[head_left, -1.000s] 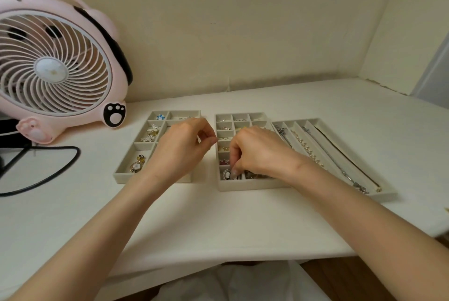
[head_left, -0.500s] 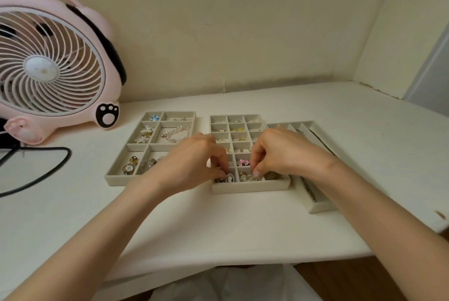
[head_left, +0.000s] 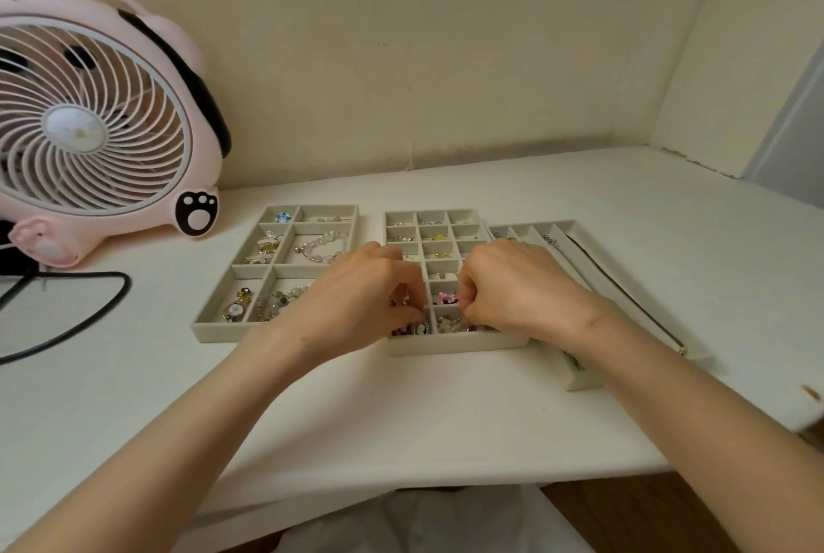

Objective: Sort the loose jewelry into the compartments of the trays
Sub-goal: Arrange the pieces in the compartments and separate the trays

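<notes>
Three grey trays sit side by side on the white desk (head_left: 446,409). Both hands reach into the front row of the middle tray (head_left: 455,345), the one with the grid of small compartments. The left hand (head_left: 356,298) has its fingers curled down over the front left compartment, right by a dark oval cameo (head_left: 419,328). The right hand (head_left: 512,285) is curled too, with its fingertips in the next compartment, over a heap of small pale pieces (head_left: 448,323). I cannot tell whether either hand pinches a piece, as the fingertips are hidden. A pink flower piece (head_left: 443,296) lies in the compartment just behind, between the two hands.

The left tray (head_left: 209,327) has bigger compartments, with a bead bracelet (head_left: 323,247) and a round pendant (head_left: 235,310). The right tray (head_left: 579,379) has long slots, and a dark cord necklace (head_left: 624,290) lies in one. A pink fan (head_left: 89,119) stands at the back left, with a black cable (head_left: 89,320) looping across the desk.
</notes>
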A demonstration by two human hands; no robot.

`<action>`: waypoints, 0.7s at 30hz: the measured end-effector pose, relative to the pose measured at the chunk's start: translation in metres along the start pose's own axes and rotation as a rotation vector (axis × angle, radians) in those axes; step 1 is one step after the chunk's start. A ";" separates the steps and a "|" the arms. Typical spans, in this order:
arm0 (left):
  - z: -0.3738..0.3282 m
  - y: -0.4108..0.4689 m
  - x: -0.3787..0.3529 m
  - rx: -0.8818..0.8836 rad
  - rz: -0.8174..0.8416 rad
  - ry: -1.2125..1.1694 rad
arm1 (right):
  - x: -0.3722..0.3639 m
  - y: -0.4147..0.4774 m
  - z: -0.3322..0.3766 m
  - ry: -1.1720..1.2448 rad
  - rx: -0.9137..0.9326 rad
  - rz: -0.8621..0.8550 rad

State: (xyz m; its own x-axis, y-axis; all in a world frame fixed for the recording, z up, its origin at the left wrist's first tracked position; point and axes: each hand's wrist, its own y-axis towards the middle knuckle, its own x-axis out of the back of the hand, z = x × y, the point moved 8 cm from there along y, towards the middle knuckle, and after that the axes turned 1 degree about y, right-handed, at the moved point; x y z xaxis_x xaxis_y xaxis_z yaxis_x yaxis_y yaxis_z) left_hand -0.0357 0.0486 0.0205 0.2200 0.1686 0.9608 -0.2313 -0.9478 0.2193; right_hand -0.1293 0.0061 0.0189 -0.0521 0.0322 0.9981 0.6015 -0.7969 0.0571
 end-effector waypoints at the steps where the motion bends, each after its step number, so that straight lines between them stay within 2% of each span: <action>1: -0.002 0.001 0.000 -0.008 -0.014 -0.015 | 0.001 0.000 0.000 -0.009 0.000 -0.010; 8: -0.013 0.009 -0.003 -0.043 -0.027 -0.027 | 0.004 -0.001 0.008 -0.053 0.049 -0.066; 17: -0.014 0.009 -0.007 -0.054 0.021 -0.069 | 0.017 -0.011 -0.010 0.210 0.072 0.014; 21: -0.015 0.009 -0.009 -0.056 0.039 -0.073 | 0.008 -0.014 -0.007 0.218 0.117 0.064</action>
State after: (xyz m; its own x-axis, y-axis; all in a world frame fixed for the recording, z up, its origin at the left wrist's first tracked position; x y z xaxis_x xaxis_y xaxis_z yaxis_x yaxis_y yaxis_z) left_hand -0.0537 0.0430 0.0161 0.2775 0.1095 0.9545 -0.2931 -0.9365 0.1926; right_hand -0.1439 0.0128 0.0263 -0.1738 -0.1566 0.9722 0.6963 -0.7177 0.0089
